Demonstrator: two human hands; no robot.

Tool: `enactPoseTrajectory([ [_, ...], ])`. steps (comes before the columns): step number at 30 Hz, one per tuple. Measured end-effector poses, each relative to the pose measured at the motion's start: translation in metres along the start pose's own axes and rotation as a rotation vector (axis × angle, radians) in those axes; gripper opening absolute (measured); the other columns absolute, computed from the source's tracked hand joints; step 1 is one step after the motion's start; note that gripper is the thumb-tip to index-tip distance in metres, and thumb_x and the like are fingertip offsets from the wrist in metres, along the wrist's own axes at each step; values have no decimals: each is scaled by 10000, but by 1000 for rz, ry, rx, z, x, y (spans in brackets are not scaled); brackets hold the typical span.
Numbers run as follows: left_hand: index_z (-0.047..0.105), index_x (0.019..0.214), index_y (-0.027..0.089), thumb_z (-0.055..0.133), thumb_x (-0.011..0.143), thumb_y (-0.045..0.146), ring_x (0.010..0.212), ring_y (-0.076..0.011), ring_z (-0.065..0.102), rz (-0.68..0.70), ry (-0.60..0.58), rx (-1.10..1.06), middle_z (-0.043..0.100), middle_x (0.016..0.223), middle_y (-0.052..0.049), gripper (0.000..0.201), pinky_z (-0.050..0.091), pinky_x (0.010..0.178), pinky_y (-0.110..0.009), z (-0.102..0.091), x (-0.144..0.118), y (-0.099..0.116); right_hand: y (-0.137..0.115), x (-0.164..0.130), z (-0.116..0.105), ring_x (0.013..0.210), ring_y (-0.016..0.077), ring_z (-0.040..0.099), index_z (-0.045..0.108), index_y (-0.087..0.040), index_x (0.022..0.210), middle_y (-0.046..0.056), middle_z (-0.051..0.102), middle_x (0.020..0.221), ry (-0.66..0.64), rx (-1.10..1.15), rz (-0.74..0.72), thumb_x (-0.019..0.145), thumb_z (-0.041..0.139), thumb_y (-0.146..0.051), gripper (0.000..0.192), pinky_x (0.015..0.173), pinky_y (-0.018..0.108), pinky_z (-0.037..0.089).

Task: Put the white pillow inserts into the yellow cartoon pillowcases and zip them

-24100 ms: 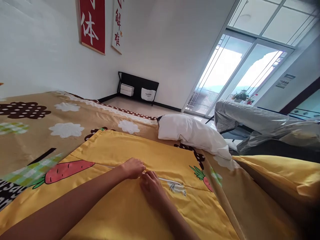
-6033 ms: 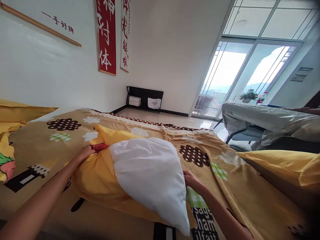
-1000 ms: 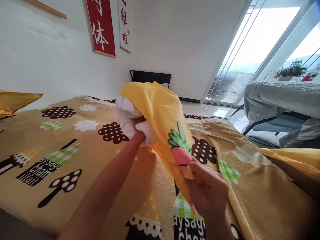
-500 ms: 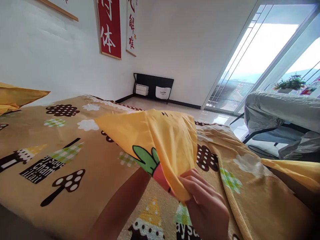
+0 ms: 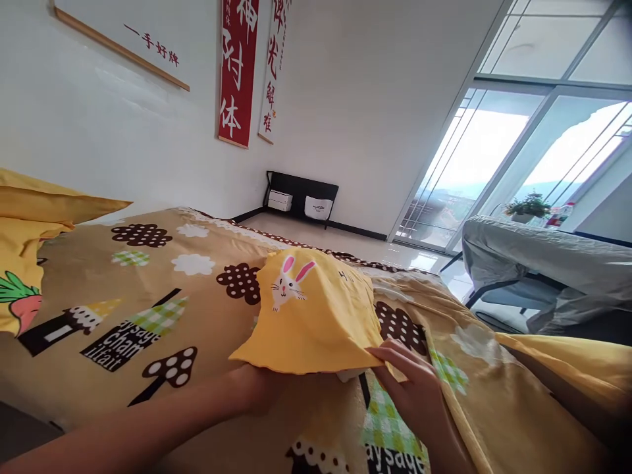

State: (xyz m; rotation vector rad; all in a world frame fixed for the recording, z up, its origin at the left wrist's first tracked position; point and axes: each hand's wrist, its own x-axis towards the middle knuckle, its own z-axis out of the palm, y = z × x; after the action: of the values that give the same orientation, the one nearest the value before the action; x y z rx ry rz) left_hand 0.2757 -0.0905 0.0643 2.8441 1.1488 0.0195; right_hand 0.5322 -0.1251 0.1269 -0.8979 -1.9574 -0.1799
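A yellow pillowcase [image 5: 326, 322] printed with a white rabbit lies in front of me on the tan patterned bedding, its near edge facing me. My right hand [image 5: 407, 375] pinches the right corner of that edge between thumb and fingers. My left hand [image 5: 257, 388] reaches in under the near edge from the left; its fingers are hidden by the cloth. A bit of something white [image 5: 349, 375] peeks out under the edge near my right hand.
Another yellow pillow [image 5: 29, 243] with a carrot print lies at the left. More yellow cloth [image 5: 582, 359] is at the right. Beyond the bed stand a black shelf [image 5: 296, 191] by the wall and a plastic-covered table [image 5: 543, 243] with a potted plant [image 5: 528, 207]. Glass doors are behind.
The pillowcase has turned and spread from a folded, lifted shape, so its rabbit print now shows. My left hand has gone under its edge. The view has tilted up.
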Motion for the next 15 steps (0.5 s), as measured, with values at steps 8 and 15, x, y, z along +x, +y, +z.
enactPoseTrajectory([
  [8, 615, 1084, 116, 501, 848, 170, 949, -299, 612, -62, 60, 248, 632, 1042, -161, 269, 484, 779, -403, -11, -43, -38, 21, -80, 30, 1057, 263, 584, 488, -243, 1314, 105, 601, 1161, -113, -455, 151, 876, 554, -337, 453, 840, 404, 511],
  [15, 576, 1181, 143, 604, 810, 445, 1015, -317, 574, -94, 152, 128, 590, 1176, -152, 479, 474, 814, -431, 52, -33, -40, 67, -142, 51, 1078, 286, 592, 498, -238, 1302, 122, 611, 1211, -180, -683, 306, 897, 462, -290, 409, 831, 425, 487],
])
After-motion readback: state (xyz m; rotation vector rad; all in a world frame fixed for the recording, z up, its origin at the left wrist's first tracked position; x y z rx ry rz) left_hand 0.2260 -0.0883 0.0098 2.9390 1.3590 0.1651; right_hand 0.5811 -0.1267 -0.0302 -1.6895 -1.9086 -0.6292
